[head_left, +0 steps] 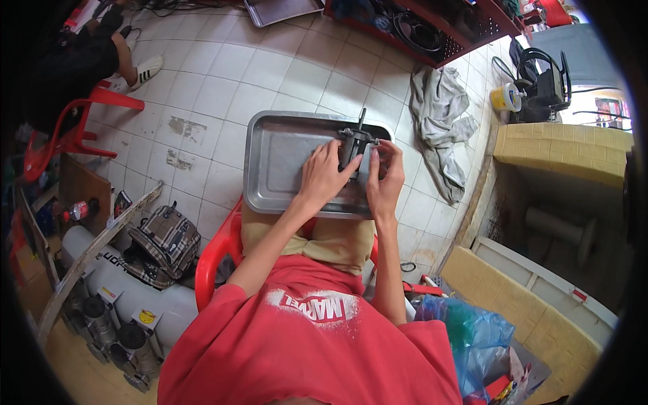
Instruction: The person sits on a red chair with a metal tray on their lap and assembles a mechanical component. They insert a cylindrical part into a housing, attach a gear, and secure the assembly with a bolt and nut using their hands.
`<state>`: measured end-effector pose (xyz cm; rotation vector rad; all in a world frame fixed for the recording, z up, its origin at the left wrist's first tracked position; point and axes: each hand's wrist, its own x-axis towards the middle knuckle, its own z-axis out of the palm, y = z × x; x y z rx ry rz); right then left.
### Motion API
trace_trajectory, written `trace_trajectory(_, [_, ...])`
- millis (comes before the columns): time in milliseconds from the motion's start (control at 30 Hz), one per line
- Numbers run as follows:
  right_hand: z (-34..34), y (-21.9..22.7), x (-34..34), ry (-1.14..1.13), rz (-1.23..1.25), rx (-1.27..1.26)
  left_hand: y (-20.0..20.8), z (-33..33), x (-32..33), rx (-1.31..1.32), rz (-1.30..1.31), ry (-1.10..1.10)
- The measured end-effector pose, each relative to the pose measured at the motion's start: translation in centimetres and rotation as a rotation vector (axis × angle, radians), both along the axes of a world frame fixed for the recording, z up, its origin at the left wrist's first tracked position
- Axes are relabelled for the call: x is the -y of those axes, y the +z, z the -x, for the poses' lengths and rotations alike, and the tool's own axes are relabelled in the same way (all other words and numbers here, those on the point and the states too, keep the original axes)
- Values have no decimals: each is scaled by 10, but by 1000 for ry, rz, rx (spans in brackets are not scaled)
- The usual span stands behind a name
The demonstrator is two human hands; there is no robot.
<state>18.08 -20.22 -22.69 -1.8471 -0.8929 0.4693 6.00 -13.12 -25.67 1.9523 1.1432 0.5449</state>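
Note:
A shallow grey metal tray rests across my lap. Over its right half stands a dark metal mechanical part with a block-like body, small bolt-like ends at its sides and a thin rod pointing away from me. My left hand is closed against the part's left side, its fingertips partly hidden behind it. On the other side my right hand has thumb and fingers bent in a pinch at the part's right bolt end. Whether a smaller piece sits between those fingertips is too small to tell.
A crumpled grey cloth lies on the tiled floor to the right. Beyond it are a white-and-yellow bucket and a yellow-tiled ledge. A checked backpack sits at left, near another person's red chair. A red rack stands ahead.

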Motion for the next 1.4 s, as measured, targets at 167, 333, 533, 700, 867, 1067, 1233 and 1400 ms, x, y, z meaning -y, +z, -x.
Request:
trace_trajectory(167, [-13,-8,8,-36,-17,-103,-1,-3,-2,-85,153,-94])
trace_trajectory(333, [-14,-3,7,35,118,-221,-17,12,0,219,336,10])
trace_trajectory(533, [-10,4,-6,200,134,-331,-1,31,1,781,923,35])
trace_trajectory(700, [-4,-5,-23,231,74,-483,13,35,-4,772,902,30])
trace_trajectory(867, [-3,-5,-34,264,92,-633,14,46,-4,803,907,49])
trace_trajectory(1067, [10,-21,-31,299,127,-490,-8,63,2,720,830,54])
trace_trajectory(1233, [14,-39,-25,293,141,-471,-12,65,1,662,873,69])
trace_trajectory(1400, [16,-49,-19,253,101,-546,-12,66,3,644,886,42])
